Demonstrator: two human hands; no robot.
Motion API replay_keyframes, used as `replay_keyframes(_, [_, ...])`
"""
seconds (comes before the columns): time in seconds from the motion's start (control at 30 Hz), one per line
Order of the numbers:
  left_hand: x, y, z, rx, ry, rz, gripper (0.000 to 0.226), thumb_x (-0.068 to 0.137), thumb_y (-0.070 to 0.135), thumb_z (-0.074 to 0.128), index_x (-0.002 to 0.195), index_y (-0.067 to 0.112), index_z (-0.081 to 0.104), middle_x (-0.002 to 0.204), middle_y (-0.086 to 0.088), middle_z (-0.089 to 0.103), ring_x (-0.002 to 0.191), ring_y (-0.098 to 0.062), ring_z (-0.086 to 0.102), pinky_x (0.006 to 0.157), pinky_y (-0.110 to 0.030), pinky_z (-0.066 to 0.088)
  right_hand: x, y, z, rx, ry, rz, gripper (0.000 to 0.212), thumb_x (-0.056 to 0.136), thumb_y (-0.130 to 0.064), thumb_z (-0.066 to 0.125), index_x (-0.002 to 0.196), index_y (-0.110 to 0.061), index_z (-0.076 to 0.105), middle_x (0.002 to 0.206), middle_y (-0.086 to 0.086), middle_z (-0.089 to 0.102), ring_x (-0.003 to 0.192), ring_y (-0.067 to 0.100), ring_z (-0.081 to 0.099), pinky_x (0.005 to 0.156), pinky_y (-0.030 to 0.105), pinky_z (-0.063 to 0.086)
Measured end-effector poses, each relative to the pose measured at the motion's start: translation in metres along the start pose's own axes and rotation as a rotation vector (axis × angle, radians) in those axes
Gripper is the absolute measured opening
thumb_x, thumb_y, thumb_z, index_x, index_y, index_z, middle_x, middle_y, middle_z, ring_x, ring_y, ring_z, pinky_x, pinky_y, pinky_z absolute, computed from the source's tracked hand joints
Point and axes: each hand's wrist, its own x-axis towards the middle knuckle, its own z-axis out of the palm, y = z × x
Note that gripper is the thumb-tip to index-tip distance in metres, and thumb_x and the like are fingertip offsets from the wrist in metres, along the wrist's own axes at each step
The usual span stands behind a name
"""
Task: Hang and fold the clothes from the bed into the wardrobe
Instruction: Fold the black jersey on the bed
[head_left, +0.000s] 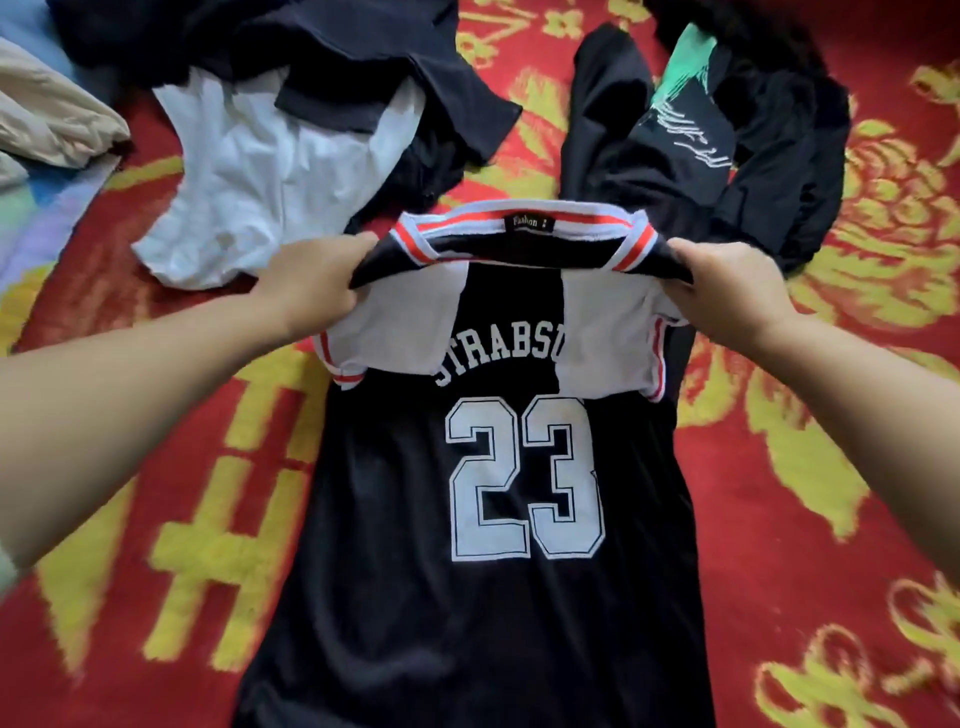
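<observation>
Two hands grip one jersey (467, 597) at its shoulders. Our left hand (306, 283) curls its fingers round the left shoulder, just beside the striped collar (519, 215). Our right hand (727, 291) curls round the right shoulder in the same manner. The collar end is lifted between the hands; the body of the jersey lies flat on the bedspread (779, 519) and runs down towards us. The jersey is black, printed with white lettering and the number 23. Both white sleeves (405, 317) are folded inward across the back and partly cover the lettering.

A white shirt (260, 171) lies on the bedspread beyond the left hand, with a dark garment (363, 62) overlapping its top edge. A black shirt (691, 140) with a green and white print lies beyond the right hand. A beige cloth (47, 114) sits at the far left edge.
</observation>
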Motion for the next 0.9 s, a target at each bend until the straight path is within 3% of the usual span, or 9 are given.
replay_keyframes(0.13, [-0.072,0.008,0.003,0.026,-0.046,0.324,0.026,0.067,0.008,0.075,0.076,0.011,0.050,0.066,-0.013,0.060,0.057,-0.035,0.061,0.044,-0.031,0.035,-0.073,-0.005,-0.002,0.054,-0.078,-0.344,0.041,0.076,-0.024,0.047,0.115,-0.023,0.059,0.061,0.004,0.061,0.050,0.028,0.061,0.037,0.029,0.040])
replay_keyframes(0.27, [-0.143,0.015,0.025,0.110,-0.108,0.524,0.016,0.068,0.019,0.047,0.080,0.022,0.037,0.056,0.001,0.053,0.047,-0.021,0.057,0.043,-0.026,0.039,-0.156,-0.008,0.020,0.009,-0.262,-0.453,0.069,0.062,-0.018,0.059,0.129,-0.028,0.044,0.057,-0.003,0.056,0.046,0.021,0.059,0.034,0.026,0.040])
replay_keyframes(0.4, [-0.194,0.022,0.072,0.270,-0.488,0.412,0.060,0.068,0.019,0.068,0.121,0.022,0.040,0.093,0.002,0.062,0.083,-0.019,0.064,0.065,-0.031,0.045,-0.207,-0.030,0.051,-0.133,-0.641,-0.403,0.107,0.060,-0.029,0.082,0.148,-0.030,0.019,0.080,-0.005,0.060,0.072,0.017,0.063,0.051,0.026,0.046])
replay_keyframes(0.47, [-0.207,0.031,0.082,0.335,-0.715,0.310,0.071,0.084,0.028,0.053,0.147,0.021,0.020,0.125,0.001,0.049,0.115,-0.018,0.051,0.087,-0.031,0.039,-0.212,-0.039,0.054,-0.113,-0.870,-0.358,0.091,0.085,-0.044,0.061,0.150,-0.038,-0.002,0.112,0.000,0.054,0.106,0.022,0.056,0.077,0.032,0.047])
replay_keyframes(0.53, [-0.199,0.034,0.074,0.241,-0.801,0.236,0.066,0.085,0.028,0.046,0.147,0.024,0.022,0.126,0.003,0.047,0.118,-0.017,0.049,0.089,-0.029,0.038,-0.199,-0.045,0.047,-0.070,-1.017,-0.278,0.075,0.090,-0.049,0.051,0.150,-0.040,0.005,0.123,0.001,0.052,0.116,0.023,0.052,0.083,0.031,0.044])
replay_keyframes(0.63, [-0.180,0.028,0.060,0.035,-0.545,0.251,0.044,0.078,0.016,0.043,0.121,0.024,0.051,0.104,0.002,0.057,0.101,-0.022,0.058,0.075,-0.031,0.048,-0.167,-0.051,0.029,-0.069,-0.831,-0.284,0.040,0.094,-0.043,0.046,0.133,-0.037,0.050,0.120,-0.006,0.062,0.114,0.018,0.057,0.086,0.029,0.048])
replay_keyframes(0.73, [-0.142,0.022,0.058,0.035,-0.203,0.198,0.045,0.075,0.011,0.053,0.120,0.019,0.050,0.111,-0.011,0.058,0.101,-0.034,0.058,0.076,-0.043,0.052,-0.123,-0.053,0.020,0.094,-0.514,-0.134,0.044,0.093,-0.031,0.051,0.137,-0.029,0.046,0.130,-0.003,0.053,0.122,0.019,0.049,0.087,0.033,0.046])
replay_keyframes(0.83, [-0.098,0.030,0.055,0.130,-0.421,0.008,0.079,0.082,0.023,0.066,0.148,0.016,0.024,0.148,-0.010,0.033,0.136,-0.028,0.032,0.112,-0.047,0.025,-0.084,-0.054,0.030,0.063,-0.682,-0.064,0.084,0.086,-0.037,0.064,0.152,-0.021,0.013,0.148,0.004,0.035,0.135,0.025,0.033,0.104,0.036,0.036])
replay_keyframes(0.9, [-0.079,0.038,0.060,0.169,-0.615,-0.079,0.087,0.083,0.028,0.065,0.151,0.019,0.012,0.149,-0.009,0.034,0.137,-0.025,0.031,0.113,-0.050,0.016,-0.073,-0.057,0.045,-0.003,-0.855,0.017,0.094,0.080,-0.041,0.069,0.151,-0.020,0.011,0.143,0.008,0.040,0.131,0.029,0.038,0.102,0.040,0.040])
